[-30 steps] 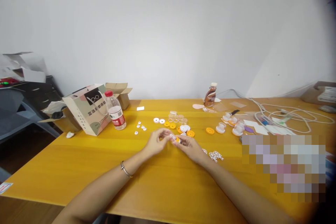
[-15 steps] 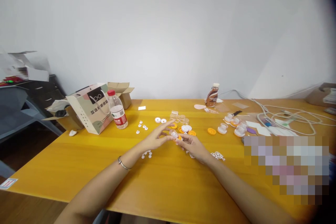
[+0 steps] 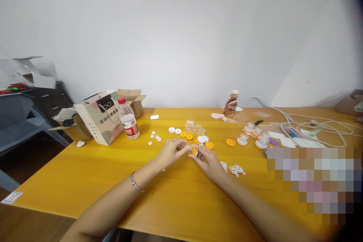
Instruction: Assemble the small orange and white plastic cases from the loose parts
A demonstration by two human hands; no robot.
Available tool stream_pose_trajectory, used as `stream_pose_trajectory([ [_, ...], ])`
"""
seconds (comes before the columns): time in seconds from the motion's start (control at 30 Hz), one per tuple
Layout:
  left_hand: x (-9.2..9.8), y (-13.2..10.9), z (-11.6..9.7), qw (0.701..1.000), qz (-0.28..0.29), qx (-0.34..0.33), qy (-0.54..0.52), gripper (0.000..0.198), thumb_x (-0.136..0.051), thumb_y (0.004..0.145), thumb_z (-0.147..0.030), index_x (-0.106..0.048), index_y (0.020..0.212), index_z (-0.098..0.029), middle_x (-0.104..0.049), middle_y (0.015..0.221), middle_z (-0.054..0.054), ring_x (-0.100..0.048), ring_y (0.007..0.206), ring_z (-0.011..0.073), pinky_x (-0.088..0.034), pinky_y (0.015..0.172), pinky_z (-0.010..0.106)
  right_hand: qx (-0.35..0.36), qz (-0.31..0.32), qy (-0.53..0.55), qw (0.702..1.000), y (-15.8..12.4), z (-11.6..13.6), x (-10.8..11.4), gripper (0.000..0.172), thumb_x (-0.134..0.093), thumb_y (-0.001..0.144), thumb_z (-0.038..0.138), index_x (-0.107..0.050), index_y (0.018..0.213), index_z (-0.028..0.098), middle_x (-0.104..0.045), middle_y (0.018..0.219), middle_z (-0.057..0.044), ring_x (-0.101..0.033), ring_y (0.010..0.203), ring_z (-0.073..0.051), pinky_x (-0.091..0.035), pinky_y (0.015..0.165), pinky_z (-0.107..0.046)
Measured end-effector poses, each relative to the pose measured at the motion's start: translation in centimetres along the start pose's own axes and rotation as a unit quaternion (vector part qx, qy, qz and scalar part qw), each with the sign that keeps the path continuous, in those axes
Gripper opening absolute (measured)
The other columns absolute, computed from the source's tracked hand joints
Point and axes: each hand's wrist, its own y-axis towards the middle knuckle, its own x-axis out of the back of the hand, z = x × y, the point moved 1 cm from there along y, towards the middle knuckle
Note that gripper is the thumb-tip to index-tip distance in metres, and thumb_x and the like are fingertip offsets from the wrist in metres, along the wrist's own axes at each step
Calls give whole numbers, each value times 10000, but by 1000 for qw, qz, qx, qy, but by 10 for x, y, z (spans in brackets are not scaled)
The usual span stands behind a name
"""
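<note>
Between my two hands is a small part with a clear end and an orange-and-white disc point(image 3: 194, 151). My left hand point(image 3: 172, 152) pinches its clear end, mostly hidden by the fingers. Curled round the orange-and-white end is my right hand point(image 3: 210, 162). Just beyond the hands lie orange discs point(image 3: 209, 145), white discs point(image 3: 202, 139) and several clear rings point(image 3: 191, 125). Flat white perforated pieces point(image 3: 237, 170) rest to the right of my right hand. Small white caps point(image 3: 153, 136) are scattered left of my left hand.
A water bottle point(image 3: 129, 121), a paper bag point(image 3: 99, 119) and an open carton point(image 3: 134, 100) stand at left. Toward the right are a brown drink bottle point(image 3: 231, 104), clear assembled pieces point(image 3: 262, 140) and coiled white cables point(image 3: 314, 121). Yellow-brown table point(image 3: 159, 208) underneath.
My left hand has closed in from spread fingers to a pinch on the clear end. The part has tilted, its orange side now facing right. The view has shifted slightly.
</note>
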Motion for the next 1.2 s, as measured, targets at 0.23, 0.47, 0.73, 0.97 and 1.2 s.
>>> stream_pose_trajectory([
  [0.23, 5, 2, 1, 998, 16, 28, -45, 315, -459, 791, -408, -621, 725, -145, -599, 645, 8, -519, 594, 101, -383, 562, 187, -67, 108, 142, 982, 4, 3, -4, 290, -483, 773, 409, -586, 932, 189, -494, 642, 15, -425, 556, -104, -371, 528, -217],
  [0.47, 8, 6, 7, 979, 60, 11, -194, 318, -572, 734, -304, -574, 1017, -161, -620, 937, 69, -558, 855, 156, -420, 798, 268, -117, 102, 232, 960, 9, -1, 2, 337, -547, 729, 412, -583, 969, 177, -493, 635, 21, -422, 553, -85, -375, 525, -196],
  [0.73, 9, 2, -9, 999, -12, -26, -38, 193, -564, 728, -340, -623, 785, -166, -615, 728, 26, -541, 684, 125, -412, 671, 218, -51, 44, 116, 991, 4, 2, -2, 268, -497, 769, 382, -582, 930, 186, -534, 684, 1, -443, 590, -109, -391, 561, -223],
  [0.97, -1, -2, -4, 997, -54, 26, 54, 286, -552, 712, -430, -561, 621, -159, -488, 514, -24, -421, 494, 88, -325, 514, 198, 1, -4, 35, 999, -2, 8, -2, 233, -483, 778, 362, -567, 923, 201, -543, 740, -32, -469, 625, -143, -401, 608, -260],
  [1.2, 4, 3, -6, 988, 24, 7, -153, 311, -470, 802, -324, -525, 1078, -191, -598, 982, 57, -529, 912, 155, -397, 810, 264, -83, 78, 188, 976, 8, 8, 1, 310, -492, 766, 396, -565, 980, 184, -499, 655, 15, -405, 550, -96, -348, 512, -209],
])
